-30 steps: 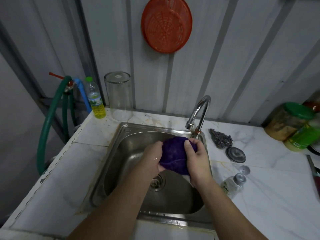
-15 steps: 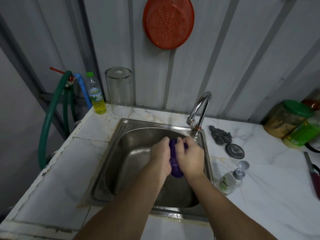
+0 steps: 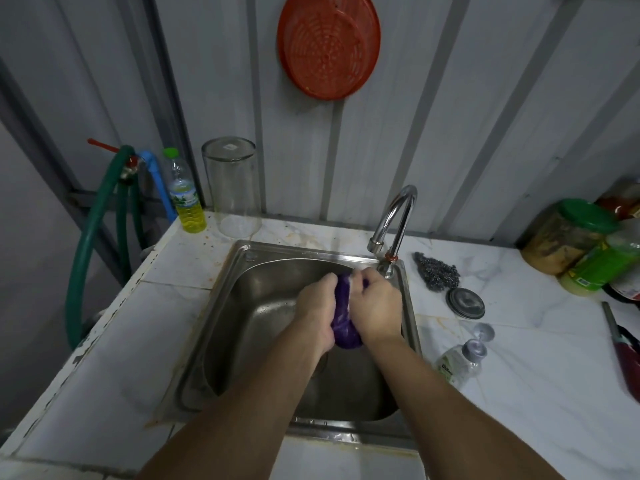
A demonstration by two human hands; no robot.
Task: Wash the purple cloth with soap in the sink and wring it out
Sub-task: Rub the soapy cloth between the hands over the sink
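Squeezing the purple cloth (image 3: pixel 343 323) tight between them, the left hand (image 3: pixel 317 308) and right hand (image 3: pixel 375 311) are holding it low over the sink (image 3: pixel 263 271) so drips and soap are falling inside, not onto the desk (image 3: pixel 519 375)

Dim, flat light over the whole scene, colours leaning grey-blue; the brightest patch sits on the white counter (image 3: pixel 540 362) at about 4 o'clock; soft glare runs along the curve of the tap (image 3: pixel 398 216) and the far rim of the sink (image 3: pixel 304 252); the basin falls into shadow under the forearms; wide-angle bending bows the wall panels (image 3: pixel 450 116) outward at 10 and 2 o'clock; jars (image 3: pixel 568 237) at 3 o'clock smear soft; fine detail looks mushy throughout.
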